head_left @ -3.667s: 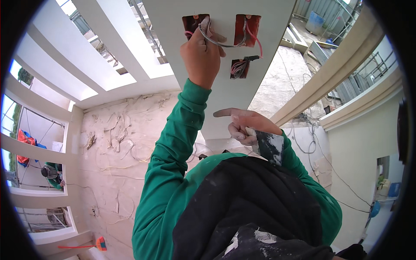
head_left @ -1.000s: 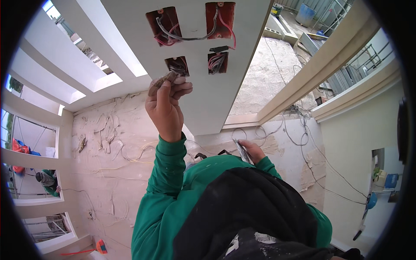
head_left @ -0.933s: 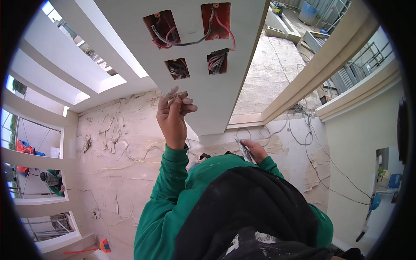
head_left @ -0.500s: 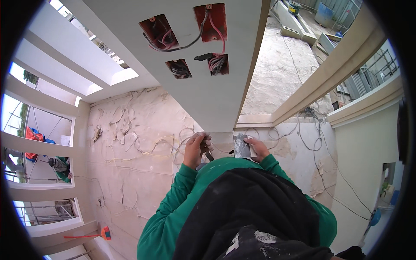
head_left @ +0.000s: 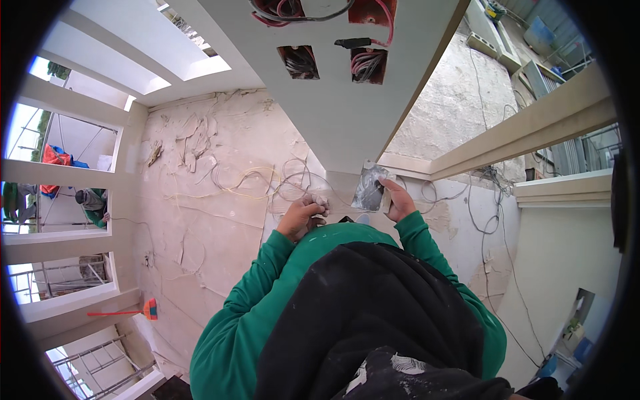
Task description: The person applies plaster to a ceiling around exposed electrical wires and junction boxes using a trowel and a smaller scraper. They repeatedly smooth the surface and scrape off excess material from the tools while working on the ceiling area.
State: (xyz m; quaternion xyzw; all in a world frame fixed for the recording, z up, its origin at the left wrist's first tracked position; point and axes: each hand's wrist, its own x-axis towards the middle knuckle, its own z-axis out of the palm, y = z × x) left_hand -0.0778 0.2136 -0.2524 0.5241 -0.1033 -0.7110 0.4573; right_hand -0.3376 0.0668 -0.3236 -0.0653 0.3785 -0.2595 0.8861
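Note:
My right hand (head_left: 400, 199) grips a flat, grey, rectangular sheet (head_left: 368, 188) smeared with white, which looks like sandpaper. The thumb lies over its face, and a paler layer shows at its right edge. The sheet is just below the lower end of the white wall panel (head_left: 320, 113). My left hand (head_left: 304, 216) is closed in front of my belly, its fingertips dusted white. What it holds, if anything, is hidden. A small dark object (head_left: 345, 219) shows at the front of my green shirt, between the hands.
Open wall boxes (head_left: 368, 65) with loose wires sit in the panel. Cables (head_left: 287, 183) lie looped across the covered floor (head_left: 200, 220). A wooden frame (head_left: 520, 120) stands at the right. At far left, a person (head_left: 95, 203) is beyond the window openings; an orange-headed broom (head_left: 150, 309) lies nearer.
My view has shifted, so the wall boxes sit higher in the picture. My right hand has raised the grey sheet and turned it. My left hand stays closed near my belly.

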